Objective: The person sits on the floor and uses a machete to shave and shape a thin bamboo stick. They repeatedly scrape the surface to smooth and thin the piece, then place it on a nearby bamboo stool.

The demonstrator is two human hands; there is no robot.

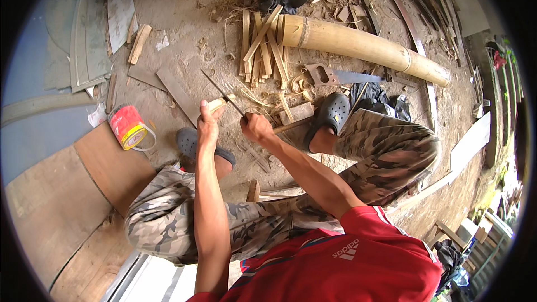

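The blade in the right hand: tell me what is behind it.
Behind the blade, a pale strip in the left hand shows on either side, with ground beyond. The bit of strip directly behind the metal is covered, so contact cannot be judged.

The rough brown floor (179, 28) looks dusty and uneven; flat brown panels (53, 201) and bluish-grey sheets (92, 39) line the left side, while bright daylight falls at the right edge, where slats (502, 78) stand near green foliage (510, 56)
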